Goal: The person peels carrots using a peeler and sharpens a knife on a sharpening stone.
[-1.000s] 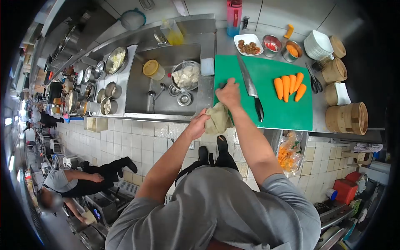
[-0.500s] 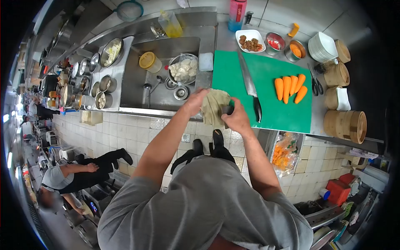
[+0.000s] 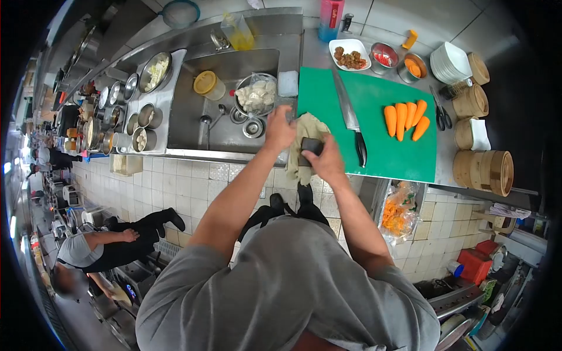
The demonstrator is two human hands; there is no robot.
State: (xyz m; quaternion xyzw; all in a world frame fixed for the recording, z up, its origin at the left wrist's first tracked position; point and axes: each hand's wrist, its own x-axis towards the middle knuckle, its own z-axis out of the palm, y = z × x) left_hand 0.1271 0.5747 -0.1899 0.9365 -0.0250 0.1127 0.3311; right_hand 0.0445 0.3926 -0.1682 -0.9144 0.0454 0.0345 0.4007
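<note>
Right hand [image 3: 328, 161] is grasping a dark block [image 3: 311, 146], thumb lying across it; block is showing in front of a crumpled pale-green cloth [image 3: 310, 124], though whether the two are touching I cannot tell; cloth is showing at the front edge of the desk [image 3: 313, 51], by the near left corner of the green cutting board [image 3: 386, 161]; left hand [image 3: 281, 130] is blurring beside the cloth's left edge, and whether it is pinching any fabric I cannot tell; on the board a knife [image 3: 349, 110] is lying, handle pointing toward the person; five carrots [image 3: 401, 120] are resting right of it; in the sink [image 3: 190, 96], a bowl of bagged white pieces [image 3: 256, 96] is sitting near a yellow-lidded container [image 3: 208, 85].
</note>
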